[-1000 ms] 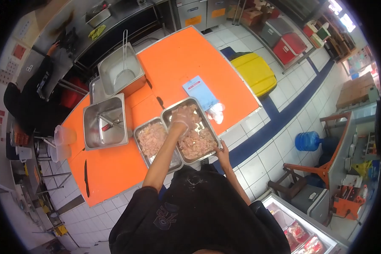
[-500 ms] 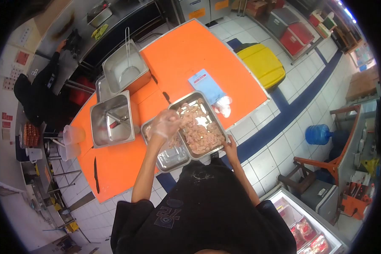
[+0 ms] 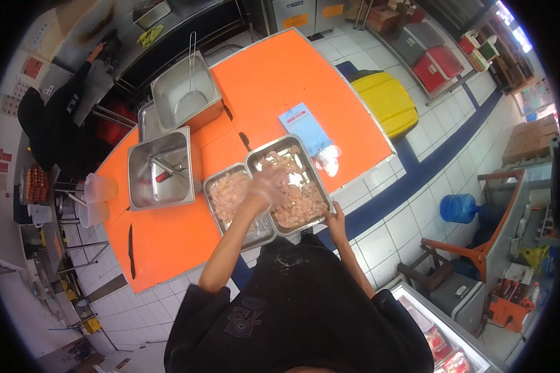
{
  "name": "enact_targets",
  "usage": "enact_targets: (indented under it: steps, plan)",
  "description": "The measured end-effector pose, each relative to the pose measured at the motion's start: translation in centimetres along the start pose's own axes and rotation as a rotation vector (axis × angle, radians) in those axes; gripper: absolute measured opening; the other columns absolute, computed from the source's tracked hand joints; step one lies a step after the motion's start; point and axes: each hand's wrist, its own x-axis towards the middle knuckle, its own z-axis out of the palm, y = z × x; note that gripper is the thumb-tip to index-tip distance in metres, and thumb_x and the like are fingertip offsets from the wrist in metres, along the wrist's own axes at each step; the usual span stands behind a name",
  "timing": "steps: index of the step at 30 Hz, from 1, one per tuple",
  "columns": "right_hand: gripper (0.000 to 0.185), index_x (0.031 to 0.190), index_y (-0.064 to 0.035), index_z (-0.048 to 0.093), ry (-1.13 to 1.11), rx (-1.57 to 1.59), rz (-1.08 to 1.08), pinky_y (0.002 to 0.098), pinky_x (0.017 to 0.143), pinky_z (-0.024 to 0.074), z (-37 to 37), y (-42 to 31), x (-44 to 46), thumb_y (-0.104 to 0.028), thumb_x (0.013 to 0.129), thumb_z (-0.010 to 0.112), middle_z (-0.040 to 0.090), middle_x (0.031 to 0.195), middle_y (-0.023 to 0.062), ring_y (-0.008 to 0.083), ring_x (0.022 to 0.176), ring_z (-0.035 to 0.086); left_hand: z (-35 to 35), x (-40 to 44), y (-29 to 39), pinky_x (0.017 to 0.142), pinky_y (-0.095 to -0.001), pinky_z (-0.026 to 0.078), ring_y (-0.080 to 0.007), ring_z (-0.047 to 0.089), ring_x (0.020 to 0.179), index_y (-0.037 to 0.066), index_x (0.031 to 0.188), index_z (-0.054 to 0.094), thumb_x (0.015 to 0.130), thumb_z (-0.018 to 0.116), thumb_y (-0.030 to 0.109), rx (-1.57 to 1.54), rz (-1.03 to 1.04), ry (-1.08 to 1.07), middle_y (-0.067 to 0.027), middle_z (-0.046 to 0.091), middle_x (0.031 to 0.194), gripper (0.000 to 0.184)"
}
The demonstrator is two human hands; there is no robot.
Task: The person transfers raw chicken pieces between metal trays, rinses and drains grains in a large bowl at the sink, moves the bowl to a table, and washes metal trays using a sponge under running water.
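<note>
My left hand (image 3: 270, 188), in a clear plastic glove, lies over the raw meat pieces (image 3: 300, 207) in the right-hand metal tray (image 3: 319, 176). Its fingers look spread and partly blurred against the meat, with no piece seen gripped. My right hand (image 3: 336, 222), ungloved, grips that tray at its near right corner. Directly left stands a second metal tray (image 3: 262, 237), with more pale pink meat (image 3: 228, 194) in its far part; my left forearm crosses it and hides some of it.
On the orange table (image 3: 274, 68) are a deep steel pan (image 3: 162, 148) with a whisk (image 3: 177, 172), another pan (image 3: 179, 78) with a strainer (image 3: 193, 99), a knife (image 3: 130, 252) and a blue packet (image 3: 305, 127). A co-worker in black (image 3: 56, 130) stands at the far-left counter.
My left hand has moved right and down, from the left tray's edge into the right tray's meat. More meat in the left tray shows. My right hand keeps its grip.
</note>
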Motion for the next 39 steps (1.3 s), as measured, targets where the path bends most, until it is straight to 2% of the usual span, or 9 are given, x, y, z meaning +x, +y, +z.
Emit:
enact_targets:
  steps: [5,10,12,14,15,21,27,36,39]
  plan:
    - [0.035,0.127,-0.0019,0.048,0.015,0.029,-0.034,0.0273,0.061,0.0554,0.2,0.2,0.1,-0.007,0.093,0.055,0.065,0.095,0.0102,0.0156,0.076,0.065,3.4,5.5,1.0,0.106,-0.0370,0.038,-0.0334,0.037,0.134,0.012,0.131,0.052,0.073,0.072,0.036,0.311,0.004,-0.020,-0.0218,0.038,0.143,0.067]
    - [0.036,0.128,-0.0037,0.049,0.031,0.038,-0.047,0.0227,0.052,0.0465,0.0,0.9,0.3,-0.007,0.093,0.056,0.065,0.085,0.0079,0.0102,0.067,0.061,7.4,11.6,-7.7,0.088,-0.0406,0.050,-0.0293,0.060,0.105,0.009,0.095,0.066,0.076,0.067,0.023,0.258,0.103,-0.177,-0.0163,0.062,0.112,0.024]
    - [0.037,0.129,-0.0041,0.049,0.051,0.065,-0.014,0.0217,0.050,0.0438,0.2,1.5,0.3,-0.007,0.093,0.056,0.065,0.082,0.0073,0.0089,0.064,0.060,1.1,6.8,-4.1,0.085,-0.0384,0.050,-0.0284,0.063,0.093,0.008,0.086,0.067,0.076,0.067,0.023,-0.085,-0.151,-0.130,-0.0155,0.064,0.105,0.018]
    - [0.037,0.129,-0.0039,0.048,0.037,0.037,-0.025,0.0213,0.049,0.0439,-0.1,1.8,0.7,-0.007,0.093,0.056,0.065,0.081,0.0079,0.0087,0.064,0.060,-1.3,2.7,-4.3,0.082,-0.0375,0.051,-0.0281,0.062,0.094,0.007,0.090,0.066,0.075,0.070,0.021,-0.260,-0.081,0.032,-0.0154,0.063,0.105,0.021]
    - [0.036,0.128,-0.0027,0.048,0.000,0.018,0.012,0.0284,0.068,0.0560,-0.2,0.8,0.1,-0.007,0.092,0.054,0.066,0.095,0.0134,0.0177,0.080,0.066,-3.1,-0.3,-3.2,0.082,-0.0375,0.051,-0.0281,0.062,0.094,0.007,0.090,0.066,0.075,0.070,0.021,-0.255,-0.096,0.027,-0.0154,0.063,0.105,0.021]
    - [0.032,0.124,-0.0033,0.050,0.039,0.008,-0.011,0.0242,0.056,0.0511,0.7,-0.3,-0.4,-0.006,0.093,0.054,0.066,0.086,0.0090,0.0119,0.069,0.063,2.0,-10.1,-9.3,0.084,-0.0373,0.050,-0.0298,0.061,0.096,0.005,0.098,0.064,0.076,0.072,0.019,-0.304,0.055,0.513,-0.0152,0.062,0.105,0.028]
    - [0.031,0.123,-0.0027,0.050,-0.003,0.014,-0.011,0.0251,0.060,0.0523,0.2,-0.4,0.0,-0.005,0.092,0.054,0.066,0.090,0.0105,0.0135,0.073,0.064,0.8,-9.3,-4.0,0.090,-0.0377,0.048,-0.0340,0.060,0.100,0.009,0.113,0.063,0.075,0.071,0.019,-0.376,-0.210,0.204,-0.0141,0.058,0.117,0.040]
    - [0.042,0.132,0.0001,0.044,-0.012,-0.020,0.001,0.0301,0.067,0.0574,-0.4,0.1,0.0,-0.005,0.091,0.055,0.065,0.095,0.0148,0.0189,0.081,0.066,10.8,3.4,-4.0,0.091,-0.0389,0.049,-0.0338,0.060,0.103,0.012,0.111,0.065,0.077,0.068,0.026,0.427,0.393,-0.031,-0.0145,0.060,0.111,0.037]
    - [0.041,0.132,-0.0014,0.045,-0.015,0.007,-0.025,0.0289,0.066,0.0559,-0.4,1.3,0.4,-0.006,0.092,0.055,0.066,0.095,0.0136,0.0176,0.081,0.066,9.6,5.9,-6.3,0.091,-0.0390,0.048,-0.0314,0.060,0.105,0.012,0.107,0.066,0.079,0.069,0.033,0.126,0.140,-0.237,-0.0144,0.062,0.114,0.035]
